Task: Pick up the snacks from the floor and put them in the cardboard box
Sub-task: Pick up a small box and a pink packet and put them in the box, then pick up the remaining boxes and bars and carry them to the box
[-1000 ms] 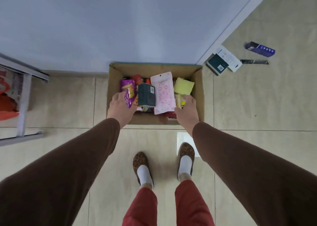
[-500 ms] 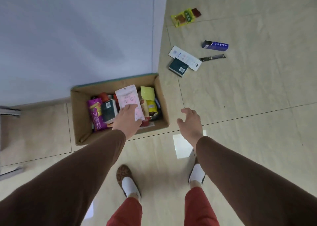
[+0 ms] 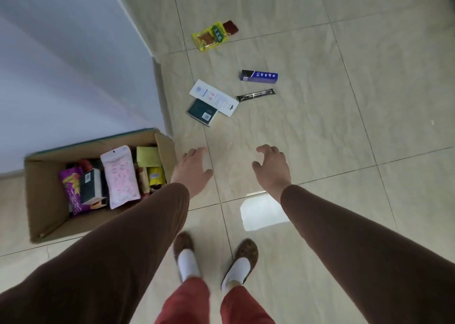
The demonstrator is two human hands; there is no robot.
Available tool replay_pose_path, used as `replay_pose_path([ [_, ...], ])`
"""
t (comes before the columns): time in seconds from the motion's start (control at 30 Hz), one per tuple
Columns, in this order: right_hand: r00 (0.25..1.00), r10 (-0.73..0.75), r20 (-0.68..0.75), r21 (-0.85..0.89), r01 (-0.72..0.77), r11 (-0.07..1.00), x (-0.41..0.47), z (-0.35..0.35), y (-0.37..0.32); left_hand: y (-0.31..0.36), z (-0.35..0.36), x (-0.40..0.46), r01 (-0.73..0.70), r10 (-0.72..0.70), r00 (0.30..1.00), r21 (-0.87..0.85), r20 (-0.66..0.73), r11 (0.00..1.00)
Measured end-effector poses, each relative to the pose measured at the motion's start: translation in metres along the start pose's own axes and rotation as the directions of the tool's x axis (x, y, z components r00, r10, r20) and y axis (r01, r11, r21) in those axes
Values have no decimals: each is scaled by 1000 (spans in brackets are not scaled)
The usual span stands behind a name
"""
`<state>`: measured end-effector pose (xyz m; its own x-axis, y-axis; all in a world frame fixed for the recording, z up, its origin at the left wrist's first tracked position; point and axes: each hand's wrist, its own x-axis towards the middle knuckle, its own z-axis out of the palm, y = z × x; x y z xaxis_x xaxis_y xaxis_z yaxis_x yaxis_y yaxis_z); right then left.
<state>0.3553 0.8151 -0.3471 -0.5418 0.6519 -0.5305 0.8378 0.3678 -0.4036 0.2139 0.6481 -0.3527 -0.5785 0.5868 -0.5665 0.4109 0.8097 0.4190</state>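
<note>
Both my hands hung empty over the floor, beside the cardboard box.

My left hand point(image 3: 192, 170) and right hand point(image 3: 270, 168) had their fingers spread, grasping nothing. The cardboard box point(image 3: 46, 200) sat against the wall, packed with snacks. Farther out on the tiles lay a yellow packet point(image 3: 211, 37), blue box point(image 3: 259, 76), black stick point(image 3: 256, 95), white card point(image 3: 213, 97) and dark green box point(image 3: 202, 112).
</note>
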Motion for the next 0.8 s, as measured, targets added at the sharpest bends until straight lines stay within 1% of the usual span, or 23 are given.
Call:
replay_pose_path([
  [0.13, 1000, 1, 16, 3, -1, 1000, 49, -22, 0, 23, -4, 42, 7, -7, 1000, -32, -10, 999],
  [0.33, 998, -22, 54, -19, 23, 1000, 139, -49, -16, 38, -21, 122, 56, -56, 998, -37, 7, 998],
  [0.53, 997, -25, 75, -64, 30, 998, 233, -66, -27, 45, -38, 197, 72, -74, 997, 36, 37, 997],
  [0.8, 981, -63, 184, -115, 85, 990, 344, -52, -15, 32, -36, 287, 109, -132, 983, 169, 131, 980],
])
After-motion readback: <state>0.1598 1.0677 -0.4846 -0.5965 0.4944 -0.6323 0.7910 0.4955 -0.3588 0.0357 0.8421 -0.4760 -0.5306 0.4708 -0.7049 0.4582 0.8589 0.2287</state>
